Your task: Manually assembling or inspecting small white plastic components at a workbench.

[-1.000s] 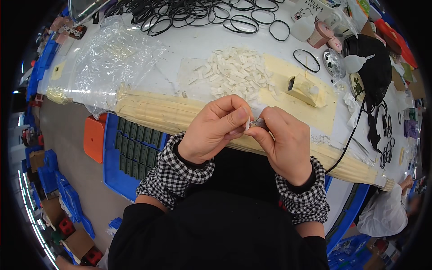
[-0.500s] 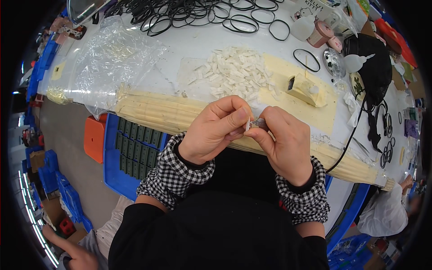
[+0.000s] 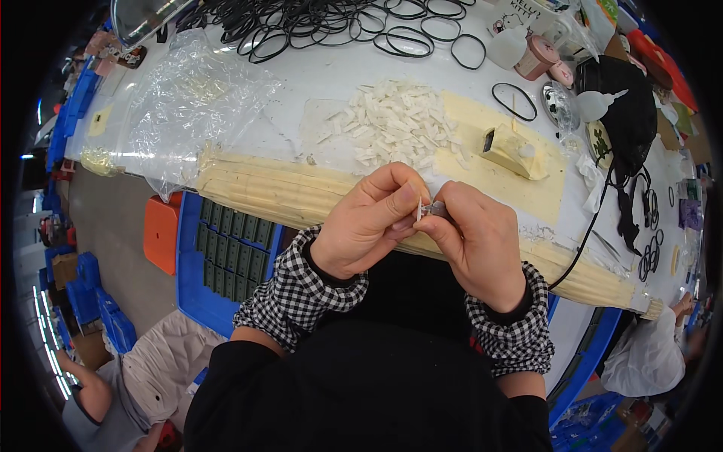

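My left hand (image 3: pixel 374 218) pinches a small white strip (image 3: pixel 419 209) between thumb and fingertips, just over the table's near edge. Close against it, my right hand (image 3: pixel 482 239) is closed on a small grey metallic piece (image 3: pixel 435 210), partly covered by its thumb and forefinger. The fingertips of both hands nearly meet, and the two small parts touch or almost touch there; I cannot tell which. Beyond my hands lies a loose heap of white strips (image 3: pixel 399 120) on the table. A yellow-taped block (image 3: pixel 514 157) with a dark end sits to the right of the heap.
Black rubber rings (image 3: pixel 279 26) are piled at the back. A clear plastic bag (image 3: pixel 196 105) lies at left. Below the padded table edge (image 3: pixel 279 184) stands a blue crate (image 3: pixel 197 290) of dark green parts, beside an orange stool (image 3: pixel 161 233). A black cable (image 3: pixel 584 245) hangs at right.
My hands stay together in nearly the same pinch, with the left hand shifted slightly right. At lower left, another person has come further into view.
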